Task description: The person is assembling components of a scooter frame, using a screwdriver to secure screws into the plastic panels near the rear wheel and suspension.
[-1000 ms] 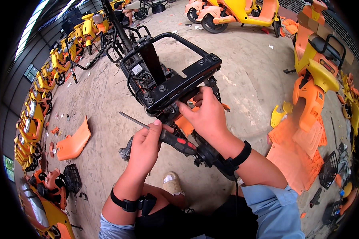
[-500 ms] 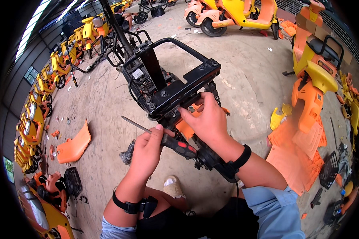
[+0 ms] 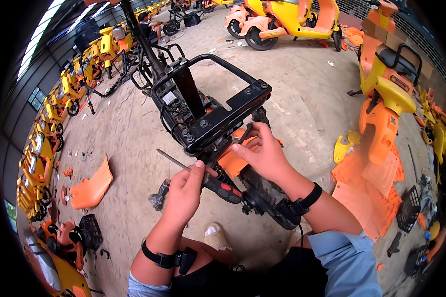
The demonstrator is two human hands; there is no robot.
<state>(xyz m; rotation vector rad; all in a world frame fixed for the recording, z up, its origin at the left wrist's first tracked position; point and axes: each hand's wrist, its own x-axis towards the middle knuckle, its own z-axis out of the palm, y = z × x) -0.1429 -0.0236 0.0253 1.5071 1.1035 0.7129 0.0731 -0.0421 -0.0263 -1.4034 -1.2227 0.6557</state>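
Note:
My left hand (image 3: pixel 184 194) is closed round a screwdriver (image 3: pixel 226 191) with a black and red handle. Its metal shaft points up and left, away from the scooter. Just below the rear rack, my right hand (image 3: pixel 268 157) pinches a small flat black part (image 3: pixel 245 133) between thumb and fingers; its exact kind is unclear. Bolts show on the black rack plate (image 3: pixel 228 118) of the stripped scooter frame (image 3: pixel 156 58). Beneath my right hand sits an orange mudguard piece (image 3: pixel 234 162) above the rear wheel, which my right forearm partly covers.
An orange panel (image 3: pixel 92 184) lies on the floor at left, and stacked orange panels (image 3: pixel 362 195) lie at right. Yellow scooters (image 3: pixel 293 19) stand at the back; more line the left wall. A partly stripped scooter (image 3: pixel 387 106) stands right. A person (image 3: pixel 147 27) sits far back.
My right hand has drawn slightly down from the rack's underside, and the black part now shows between its fingers. My left hand keeps the screwdriver almost in place.

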